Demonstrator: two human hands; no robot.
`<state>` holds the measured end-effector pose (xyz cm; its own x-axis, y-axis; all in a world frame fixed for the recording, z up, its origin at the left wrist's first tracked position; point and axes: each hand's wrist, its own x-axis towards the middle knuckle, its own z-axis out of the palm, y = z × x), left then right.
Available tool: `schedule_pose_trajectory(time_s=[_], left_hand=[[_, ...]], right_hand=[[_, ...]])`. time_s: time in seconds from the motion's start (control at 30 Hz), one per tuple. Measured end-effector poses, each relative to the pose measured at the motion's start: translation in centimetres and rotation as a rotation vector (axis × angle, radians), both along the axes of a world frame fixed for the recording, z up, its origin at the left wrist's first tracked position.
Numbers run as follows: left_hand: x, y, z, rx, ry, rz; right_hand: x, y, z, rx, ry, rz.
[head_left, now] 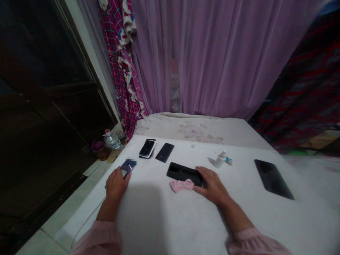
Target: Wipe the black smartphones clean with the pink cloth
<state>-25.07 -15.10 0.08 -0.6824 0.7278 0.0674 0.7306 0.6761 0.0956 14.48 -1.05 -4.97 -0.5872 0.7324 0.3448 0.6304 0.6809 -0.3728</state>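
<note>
My left hand [117, 184] grips a purple smartphone [128, 166] by its lower end, and part of the phone is blurred out. My right hand [212, 183] lies over the end of a black smartphone [183, 174], with the thumb along its near edge. Just below that phone is a crumpled pink cloth [182, 185]. Both phones are on a white sheet [247, 202]. A stack of phones [147, 148] and a single black phone [164, 152] sit further back. To the right stand a small white bottle [220, 160] and a large black tablet [273, 179].
A small blue-and-white tube [228, 161] lies beside the white bottle. A clear water bottle [111, 141] and a jar [99, 150] stand off the far left corner. A dark wooden cabinet [39, 106] fills the left side, with a mauve curtain [212, 53] behind.
</note>
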Motion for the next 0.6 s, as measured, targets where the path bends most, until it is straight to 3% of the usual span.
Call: schedule_pose_trajectory(time_s=[0.6], left_hand=[[-2.3,-0.2,0.6,-0.04,0.017,-0.133]], right_hand=[[0.1,-0.2,-0.1,0.008,0.027,-0.016]])
